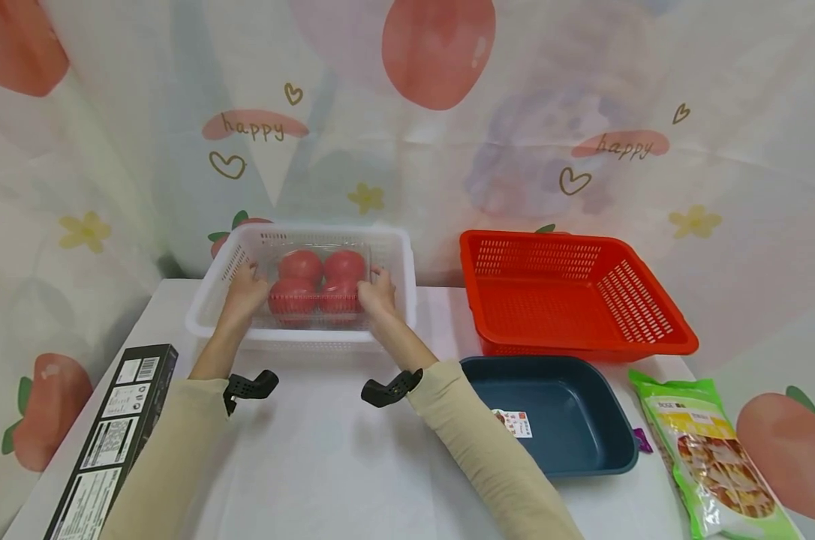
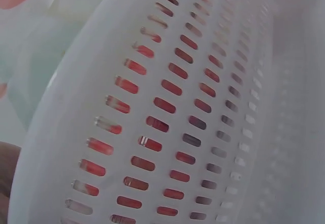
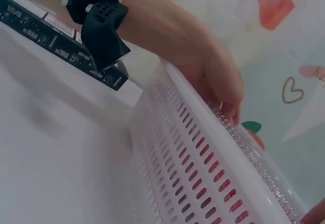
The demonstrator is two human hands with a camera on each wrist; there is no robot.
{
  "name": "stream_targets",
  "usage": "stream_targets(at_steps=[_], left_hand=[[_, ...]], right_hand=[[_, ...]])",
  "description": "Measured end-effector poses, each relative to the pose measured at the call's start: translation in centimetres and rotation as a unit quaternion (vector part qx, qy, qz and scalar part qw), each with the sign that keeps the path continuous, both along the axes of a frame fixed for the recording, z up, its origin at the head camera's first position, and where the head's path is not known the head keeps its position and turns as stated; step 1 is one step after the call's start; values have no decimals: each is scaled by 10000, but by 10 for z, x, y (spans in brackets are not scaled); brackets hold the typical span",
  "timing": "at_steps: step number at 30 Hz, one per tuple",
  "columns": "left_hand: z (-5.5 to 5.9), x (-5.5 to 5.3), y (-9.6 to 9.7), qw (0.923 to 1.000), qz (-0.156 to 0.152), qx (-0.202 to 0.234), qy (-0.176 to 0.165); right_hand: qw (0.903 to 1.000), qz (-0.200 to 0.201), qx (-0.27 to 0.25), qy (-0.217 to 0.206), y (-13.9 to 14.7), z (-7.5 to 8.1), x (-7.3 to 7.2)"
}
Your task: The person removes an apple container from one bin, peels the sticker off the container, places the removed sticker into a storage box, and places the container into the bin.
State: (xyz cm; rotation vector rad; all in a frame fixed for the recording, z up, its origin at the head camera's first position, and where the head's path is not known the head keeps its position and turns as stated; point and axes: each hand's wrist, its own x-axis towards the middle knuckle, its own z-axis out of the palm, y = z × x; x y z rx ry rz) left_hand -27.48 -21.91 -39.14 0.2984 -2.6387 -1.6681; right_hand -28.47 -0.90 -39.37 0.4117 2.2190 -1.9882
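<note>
A clear plastic box of several red, round tomatoes sits inside a white slotted basket. My left hand reaches over the basket's near rim and grips the box's left side. On the opposite side, my right hand holds the box with curled fingers. The right wrist view shows my left hand at the edge of the clear box, just above the rim. Red shows through the slots of the basket wall in the left wrist view.
A red basket stands to the right, behind a dark blue tub. A green food bag lies at the far right, a small purple packet beside the tub. A long black box lies at left. A printed curtain hangs behind.
</note>
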Motion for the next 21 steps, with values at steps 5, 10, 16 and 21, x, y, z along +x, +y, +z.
stream_targets(at_steps=[5, 10, 16, 21], left_hand=[[-3, -3, 4, 9967, 141, -400, 692], [1, -2, 8, 9862, 170, -1036, 1280], [12, 6, 10, 9690, -407, -1952, 1462], [26, 20, 11, 9505, -828, -2665, 1363]], right_hand=[[9889, -32, 1030, 1071, -4, 4, 5], [9503, 566, 1978, 2338, 8, 14, 10], [8916, 1064, 3173, 3049, 48, 34, 11], [8457, 1495, 4141, 3016, 87, 50, 21]])
